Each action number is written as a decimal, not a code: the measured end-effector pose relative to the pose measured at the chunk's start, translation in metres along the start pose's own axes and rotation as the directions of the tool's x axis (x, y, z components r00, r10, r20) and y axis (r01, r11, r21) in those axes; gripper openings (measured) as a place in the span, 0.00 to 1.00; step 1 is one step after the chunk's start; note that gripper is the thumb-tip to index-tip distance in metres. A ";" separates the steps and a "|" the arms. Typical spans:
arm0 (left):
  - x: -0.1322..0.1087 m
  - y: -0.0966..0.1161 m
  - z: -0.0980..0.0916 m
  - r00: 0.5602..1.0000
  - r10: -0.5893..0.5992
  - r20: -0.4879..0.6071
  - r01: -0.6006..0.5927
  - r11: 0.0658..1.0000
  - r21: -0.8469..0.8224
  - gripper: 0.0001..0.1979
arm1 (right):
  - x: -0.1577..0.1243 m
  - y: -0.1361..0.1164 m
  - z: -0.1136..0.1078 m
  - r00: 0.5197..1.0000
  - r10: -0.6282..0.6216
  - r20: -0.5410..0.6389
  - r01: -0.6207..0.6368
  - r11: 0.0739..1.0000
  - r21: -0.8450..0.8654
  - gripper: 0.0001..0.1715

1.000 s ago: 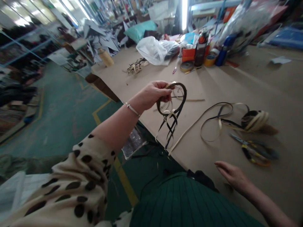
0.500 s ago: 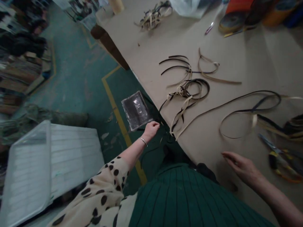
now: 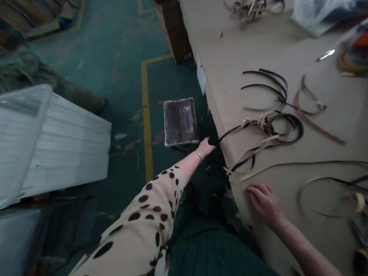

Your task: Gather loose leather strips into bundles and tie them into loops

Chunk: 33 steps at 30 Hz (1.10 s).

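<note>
My left hand (image 3: 206, 148) is stretched out beyond the table edge, thumb and fingers parted. Its fingertips are close to the loose end of a dark strip (image 3: 230, 133) that hangs over the edge; I see no grip on it. That strip runs to a knotted bundle of black and cream straps (image 3: 297, 128) on the table. My right hand (image 3: 266, 204) rests on the tabletop near the edge, fingers loosely bent, with nothing visible in them. Just beyond it lie the cream strap ends (image 3: 244, 159).
Left of the table (image 3: 212, 50) stands a plastic-wrapped stool (image 3: 181, 120) on the green floor. A large white bin (image 3: 77, 142) is farther left. More straps (image 3: 319, 184), blurred scissors (image 3: 358, 234) at the right edge and a small shiny tool (image 3: 326, 55) are on the table.
The view has swung left, so the table sits farther right. My left hand has moved closer to the table edge and its fingers have parted. My right hand has come nearer the edge.
</note>
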State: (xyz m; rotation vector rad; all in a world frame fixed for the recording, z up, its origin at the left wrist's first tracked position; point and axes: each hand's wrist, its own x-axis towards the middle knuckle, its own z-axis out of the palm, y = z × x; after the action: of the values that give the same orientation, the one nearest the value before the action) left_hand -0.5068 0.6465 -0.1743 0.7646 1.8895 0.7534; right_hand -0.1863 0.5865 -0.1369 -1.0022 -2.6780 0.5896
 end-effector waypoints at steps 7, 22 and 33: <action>0.002 0.022 0.012 0.968 0.058 0.244 -0.043 0.997 -0.066 0.01 | 0.007 -0.008 0.016 0.982 0.147 -0.115 -0.145 0.989 0.027 0.06; -0.167 0.023 -0.133 0.852 0.336 0.401 -0.202 0.918 -0.340 0.10 | 0.155 -0.107 -0.035 0.991 0.089 -0.098 -0.102 0.986 -0.135 0.27; -0.221 0.043 -0.172 0.904 0.276 0.328 -0.148 0.919 -0.366 0.09 | 0.140 0.007 -0.052 0.932 0.352 0.086 -0.313 0.902 -0.298 0.31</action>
State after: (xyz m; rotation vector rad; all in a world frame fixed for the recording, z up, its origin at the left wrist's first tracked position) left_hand -0.5727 0.4722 0.0396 0.8391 1.3029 0.9619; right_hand -0.2680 0.7000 -0.0842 -1.5755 -2.7819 0.3512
